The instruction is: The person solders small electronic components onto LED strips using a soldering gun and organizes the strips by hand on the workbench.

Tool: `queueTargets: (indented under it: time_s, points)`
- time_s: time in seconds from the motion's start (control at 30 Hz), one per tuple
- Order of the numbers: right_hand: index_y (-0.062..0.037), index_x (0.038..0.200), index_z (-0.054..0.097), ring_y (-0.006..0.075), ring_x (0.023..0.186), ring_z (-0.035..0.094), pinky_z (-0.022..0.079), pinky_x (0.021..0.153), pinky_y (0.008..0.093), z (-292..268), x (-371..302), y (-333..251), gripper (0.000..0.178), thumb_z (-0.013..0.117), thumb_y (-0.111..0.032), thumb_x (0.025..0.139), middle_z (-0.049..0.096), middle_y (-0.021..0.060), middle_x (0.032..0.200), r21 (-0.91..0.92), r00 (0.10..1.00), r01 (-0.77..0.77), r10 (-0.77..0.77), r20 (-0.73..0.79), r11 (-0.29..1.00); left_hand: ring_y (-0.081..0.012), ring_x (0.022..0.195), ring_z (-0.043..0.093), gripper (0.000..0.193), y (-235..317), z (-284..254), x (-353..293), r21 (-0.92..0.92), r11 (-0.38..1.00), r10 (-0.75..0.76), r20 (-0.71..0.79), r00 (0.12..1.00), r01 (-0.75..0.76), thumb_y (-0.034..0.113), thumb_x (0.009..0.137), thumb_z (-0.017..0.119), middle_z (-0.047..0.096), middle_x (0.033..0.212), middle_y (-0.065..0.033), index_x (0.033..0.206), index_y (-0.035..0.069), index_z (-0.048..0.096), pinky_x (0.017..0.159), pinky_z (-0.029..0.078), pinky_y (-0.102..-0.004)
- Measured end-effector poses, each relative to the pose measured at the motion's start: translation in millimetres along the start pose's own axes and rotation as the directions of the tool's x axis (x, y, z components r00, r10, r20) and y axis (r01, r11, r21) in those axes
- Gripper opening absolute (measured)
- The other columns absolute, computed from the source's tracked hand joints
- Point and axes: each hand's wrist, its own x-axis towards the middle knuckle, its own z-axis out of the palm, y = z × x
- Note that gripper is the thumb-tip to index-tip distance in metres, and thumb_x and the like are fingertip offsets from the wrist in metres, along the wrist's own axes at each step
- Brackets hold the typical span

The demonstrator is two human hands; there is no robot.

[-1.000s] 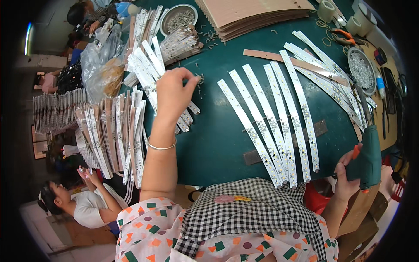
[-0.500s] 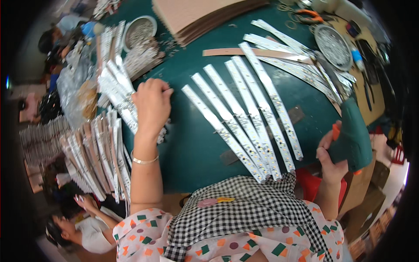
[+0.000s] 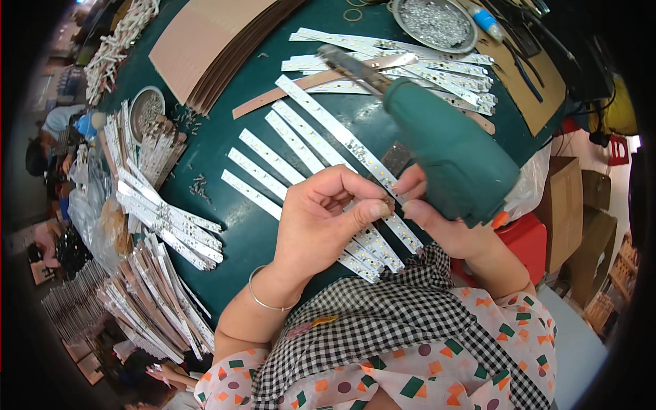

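My left hand [image 3: 318,219] is closed in a pinch over the fanned LED strips [image 3: 313,110], with something tiny at its fingertips that I cannot make out. Close beside it, my right hand [image 3: 454,229] holds a green hand-held power tool [image 3: 454,150] with a metal front part. The tool lies across above that hand and points to the far left; its grip is partly hidden. Thumb and finger of the right hand come near the left fingertips. These white strips carry yellow dots and lie side by side on the green tabletop [image 3: 253,260], their near ends by my apron.
More LED strips [image 3: 444,65] lie crossed at the far right, near a brown strip [image 3: 260,102] and a metal bowl [image 3: 473,41] of small silvery pieces. Brown boards [image 3: 198,41] are stacked at the far left. Strip piles [image 3: 171,232] line the left edge. A red stool [image 3: 529,239] stands at right.
My left hand has come from the left strip pile to the fanned strips. My right hand has moved left with the tool, so both hands are together. The view has shifted.
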Motion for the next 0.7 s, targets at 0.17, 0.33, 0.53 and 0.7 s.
queueTargets:
  time_s: [0.17,0.33,0.53,0.7]
  points:
    - [0.0010,0.106,0.061,0.0137,0.082,0.064,0.052,0.071,0.0262,-9.2,1.1,7.0,0.022,0.064,0.002,0.084,0.065,0.0079,0.096,-0.215,0.989,0.102,-0.076,0.128,0.971,-0.0112,0.083,0.064,0.012,-3.2,6.5,0.1,0.022,1.000,0.015,-0.020,1.000,-0.015,0.001,0.083,0.072,0.068,0.088,-0.0072,0.091,-0.003,0.065,0.076,0.051,-0.0245]
    - [0.0018,0.109,0.057,0.0090,0.080,0.058,0.050,0.069,0.0231,-10.2,-4.1,15.7,0.018,0.058,0.002,0.091,0.059,0.0049,0.093,-0.169,0.995,0.035,-0.018,0.100,0.985,-0.0115,0.083,0.064,0.015,-5.6,9.8,0.5,0.126,0.990,0.074,-0.030,0.997,-0.070,0.000,0.081,0.074,0.069,0.088,-0.0076,0.094,-0.003,0.066,0.076,0.051,-0.0249]
    - [0.0017,0.113,0.053,0.0083,0.079,0.057,0.048,0.068,0.0223,-3.9,3.5,1.3,0.024,0.057,0.005,0.090,0.059,0.0039,0.092,-0.285,0.993,0.101,-0.081,0.081,0.953,-0.0165,0.082,0.066,0.015,-1.8,14.4,-5.2,0.369,0.914,0.195,-0.035,0.980,-0.169,-0.004,0.079,0.073,0.070,0.089,-0.0124,0.092,-0.006,0.066,0.075,0.051,-0.0270]
    - [0.0021,0.127,0.046,0.0092,0.078,0.057,0.048,0.068,0.0233,-12.1,-7.4,16.7,0.041,0.059,0.004,0.088,0.059,0.0043,0.093,-0.412,0.992,0.099,-0.059,0.107,0.906,-0.0154,0.073,0.065,0.012,-4.7,13.7,-4.6,0.564,0.766,0.384,-0.017,0.923,-0.308,-0.006,0.073,0.072,0.070,0.081,-0.0100,0.084,-0.003,0.069,0.068,0.050,-0.0253]
